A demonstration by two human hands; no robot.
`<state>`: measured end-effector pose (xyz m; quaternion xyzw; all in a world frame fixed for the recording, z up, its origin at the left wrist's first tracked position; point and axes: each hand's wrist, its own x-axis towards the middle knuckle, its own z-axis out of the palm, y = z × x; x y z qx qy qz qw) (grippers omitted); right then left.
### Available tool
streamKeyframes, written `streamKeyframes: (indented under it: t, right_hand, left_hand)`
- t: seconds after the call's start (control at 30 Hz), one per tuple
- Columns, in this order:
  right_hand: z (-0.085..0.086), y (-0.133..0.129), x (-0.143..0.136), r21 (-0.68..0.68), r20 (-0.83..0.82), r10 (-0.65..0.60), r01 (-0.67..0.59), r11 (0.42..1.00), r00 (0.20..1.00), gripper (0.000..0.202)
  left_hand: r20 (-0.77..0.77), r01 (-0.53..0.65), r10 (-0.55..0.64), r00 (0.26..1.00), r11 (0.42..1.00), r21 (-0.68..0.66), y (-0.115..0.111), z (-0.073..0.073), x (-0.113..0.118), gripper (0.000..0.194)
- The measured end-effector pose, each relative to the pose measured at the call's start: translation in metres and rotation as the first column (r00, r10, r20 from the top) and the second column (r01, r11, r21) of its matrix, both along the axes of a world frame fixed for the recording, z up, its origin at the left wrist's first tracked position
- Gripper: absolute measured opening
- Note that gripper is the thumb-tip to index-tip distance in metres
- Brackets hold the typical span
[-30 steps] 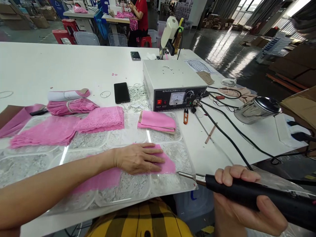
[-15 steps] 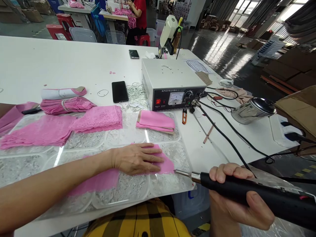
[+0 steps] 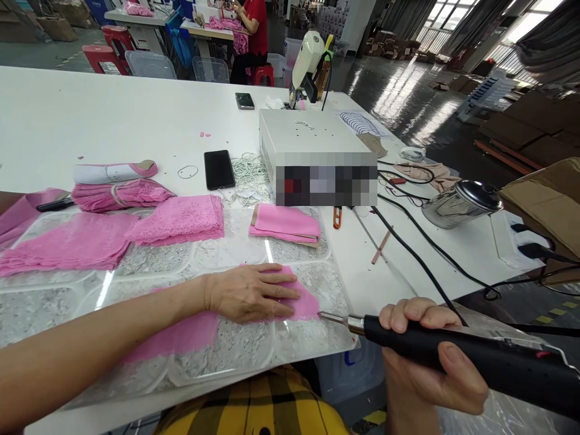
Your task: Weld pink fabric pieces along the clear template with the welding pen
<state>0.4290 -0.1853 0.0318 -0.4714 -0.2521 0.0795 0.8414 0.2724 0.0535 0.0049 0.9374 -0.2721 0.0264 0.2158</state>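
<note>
My left hand [image 3: 254, 293] lies flat, fingers stretched out, on a thin pink lace-edged fabric piece [image 3: 307, 303] spread on the clear patterned mat [image 3: 226, 356]. Wrapped around the black handle of a handheld ultrasonic welder [image 3: 507, 365] is my right hand [image 3: 414, 377]. The welder's slim metal tip points left and meets the fabric's lower right corner, or sits right beside it; contact is too fine to tell. Part of another pink fabric piece [image 3: 190, 333] shows beneath my left forearm. Just behind my left hand rests a folded pink strip with a tan edge [image 3: 285, 222].
Pink lace stacks [image 3: 185, 220] and a tied bundle [image 3: 122, 194] lie to the left. Beyond the mat stand a phone [image 3: 219, 169], white elastic loops [image 3: 249, 175] and a control box [image 3: 312, 136], its front pixelated. Black cables [image 3: 419, 257] and a metal canister [image 3: 462, 204] occupy the right.
My right hand and the welder have shifted very slightly left, with the tip staying at the fabric's corner. My left hand keeps its place on the fabric.
</note>
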Motion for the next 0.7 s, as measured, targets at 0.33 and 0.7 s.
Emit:
streamKeyframes:
  t: [0.33, 0.7]
  right_hand:
    - [0.000, 0.000, 0.002, -0.016, 0.018, -0.022, 0.022, 1.000, 1.000, 0.016]
    - [0.002, 0.000, -0.005, -0.089, -0.274, -0.174, 0.156, 0.984, 0.946, 0.019]
  left_hand:
    - [0.062, -0.042, 0.041, 0.997, 0.999, 0.018, 0.007, 0.007, -0.004, 0.035]
    - [-0.005, -0.213, 0.213, 0.977, 0.977, 0.017, 0.018, 0.015, -0.055, 0.031]
